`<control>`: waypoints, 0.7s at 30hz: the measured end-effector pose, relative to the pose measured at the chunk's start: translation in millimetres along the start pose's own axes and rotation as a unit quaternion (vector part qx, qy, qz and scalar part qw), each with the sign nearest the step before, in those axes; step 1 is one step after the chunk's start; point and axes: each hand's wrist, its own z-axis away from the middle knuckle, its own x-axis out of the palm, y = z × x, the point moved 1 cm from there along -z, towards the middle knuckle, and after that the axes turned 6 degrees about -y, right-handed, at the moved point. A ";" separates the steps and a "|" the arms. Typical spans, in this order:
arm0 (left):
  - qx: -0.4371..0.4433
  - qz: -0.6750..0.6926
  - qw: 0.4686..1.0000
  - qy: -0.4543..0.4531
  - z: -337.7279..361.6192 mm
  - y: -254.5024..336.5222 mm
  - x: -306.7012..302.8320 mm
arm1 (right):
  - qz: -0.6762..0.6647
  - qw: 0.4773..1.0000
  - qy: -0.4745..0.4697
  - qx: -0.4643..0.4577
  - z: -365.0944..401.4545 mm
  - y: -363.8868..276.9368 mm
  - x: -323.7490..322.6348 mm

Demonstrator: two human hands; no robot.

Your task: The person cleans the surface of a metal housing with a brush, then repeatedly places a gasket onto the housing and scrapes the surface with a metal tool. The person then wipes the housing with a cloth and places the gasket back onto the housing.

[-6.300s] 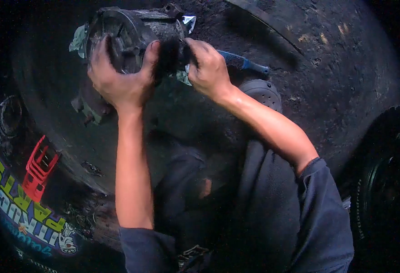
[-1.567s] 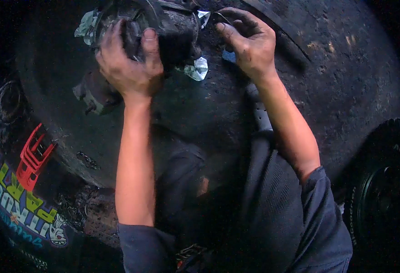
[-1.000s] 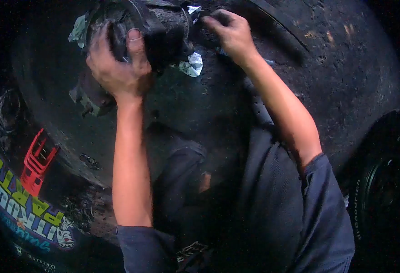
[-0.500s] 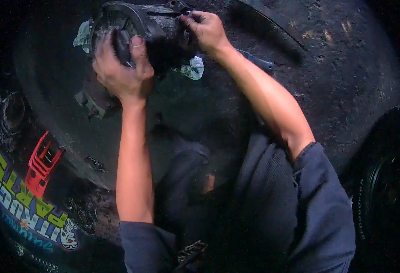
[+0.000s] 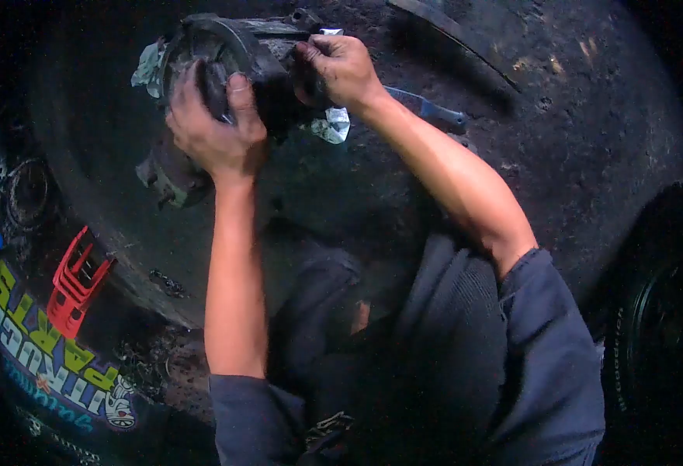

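A dark, greasy metal housing [image 5: 273,77] with a round, ribbed end lies at the top of the view. My left hand [image 5: 219,124] grips its round end, the thumb along the inner side and the fingers reaching into it. At the housing's right side, my right hand [image 5: 341,68] is closed in a pinch with blackened fingertips; whatever lies between them is too small to make out. A small silvery piece [image 5: 331,32] shows just above that hand. Crumpled pale wrappers, one left [image 5: 147,68] and one below right [image 5: 331,126], lie against the housing.
A blue-grey tool handle [image 5: 427,106] lies behind my right forearm. Farther up is a long curved dark bar [image 5: 458,37]. A dark metal block [image 5: 172,177] sits below my left hand. At left are a red plastic piece [image 5: 78,283] and a lettered sign [image 5: 54,349]; a tire [image 5: 644,334] stands right.
The whole view has shifted slightly, moving the housing a little down and right in the picture. My left hand keeps its hold; my right hand stays pinched, and the silvery piece above it shows more.
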 end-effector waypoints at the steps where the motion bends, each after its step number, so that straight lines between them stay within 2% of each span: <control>1: 0.001 0.002 1.000 -0.003 1.5 0.0 0.0 | 0.001 1.000 0.002 0.002 -1.3 2.0 -4.6; 3: 0.009 -0.005 1.000 0.008 0.5 -2.5 0.9 | 0.058 0.995 0.011 0.079 -9.9 7.6 -16.9; 5: 0.007 -0.003 1.000 0.003 1.3 -1.7 0.3 | 0.107 0.991 0.013 0.075 -8.3 7.5 -14.9; 7: 0.008 0.002 1.000 0.009 -1.3 -1.3 0.7 | 0.097 0.993 0.040 -0.052 5.0 -0.8 0.1; 8: 0.008 0.011 1.000 0.011 -1.4 -1.0 0.4 | 0.051 0.998 0.031 0.005 12.7 -16.9 2.2; 9: 0.009 0.020 1.000 0.008 0.0 -0.4 -0.3 | 0.052 0.998 0.032 0.006 14.1 -12.3 -1.3; 11: 0.005 0.011 1.000 0.006 -0.2 -1.4 0.2 | 0.130 0.991 0.038 0.013 8.4 5.6 -13.0; 12: 0.001 0.002 1.000 0.001 0.7 -2.2 0.3 | 0.164 0.985 0.018 0.057 6.9 13.2 -23.8; 13: -0.001 0.000 1.000 -0.003 2.2 -2.1 -0.4 | 0.139 0.985 0.030 0.095 9.5 9.7 -21.5; 15: 0.009 0.003 1.000 0.010 -0.7 -1.1 1.2 | 0.102 0.994 0.046 0.012 9.9 -1.5 -8.4; 16: 0.008 0.002 1.000 0.013 -1.2 -0.9 0.5 | 0.108 0.993 0.041 0.032 12.3 -14.1 -4.7; 19: -0.002 0.006 1.000 -0.003 -1.3 1.8 -0.1 | 0.114 0.991 0.063 0.030 12.4 1.4 -8.8; 20: -0.004 0.008 1.000 0.001 -2.0 3.2 0.0 | 0.143 0.983 0.058 0.099 9.5 4.9 -16.0; 21: -0.006 0.010 1.000 0.003 -0.8 3.2 -0.2 | 0.139 0.982 0.055 0.117 8.7 8.9 -19.6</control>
